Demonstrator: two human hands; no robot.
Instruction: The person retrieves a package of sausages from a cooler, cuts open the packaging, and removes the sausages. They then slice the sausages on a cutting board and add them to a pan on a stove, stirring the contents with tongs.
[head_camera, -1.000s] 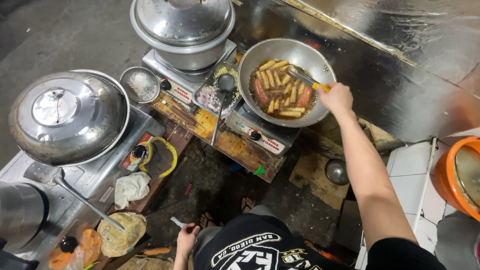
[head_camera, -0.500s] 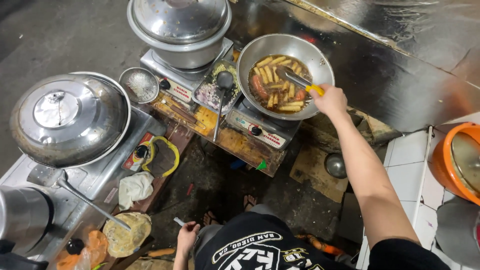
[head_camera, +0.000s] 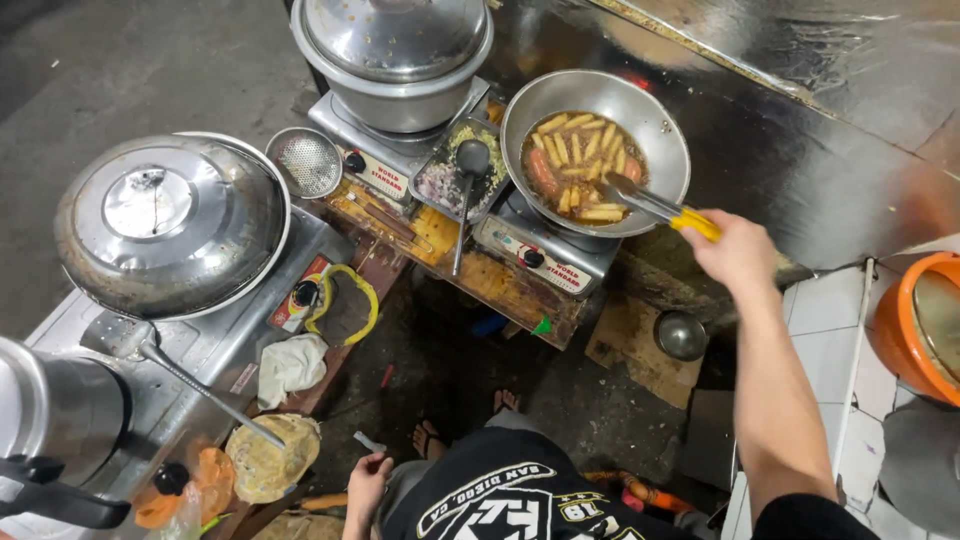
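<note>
My right hand (head_camera: 738, 254) reaches out over the stove and grips yellow-handled metal tongs (head_camera: 655, 205). Their tips rest among the fries and sausages frying in oil in a round metal pan (head_camera: 655, 125) on a gas burner (head_camera: 545, 258). My left hand (head_camera: 366, 482) hangs low by my hip, fingers loosely curled, close to a small pale object I cannot make out; whether the hand holds it is unclear. My black printed shirt fills the bottom middle.
A lidded steel pot (head_camera: 395, 60) sits on the far burner. A big domed wok lid (head_camera: 170, 225) lies at left, with a strainer (head_camera: 305, 162), a ladle in a tray (head_camera: 465, 175), a cloth (head_camera: 290, 365), a small bowl (head_camera: 681, 334) and an orange bucket (head_camera: 915, 330).
My right hand has drawn the tongs slightly back toward the pan's near rim while stirring. My left hand stays by my hip.
</note>
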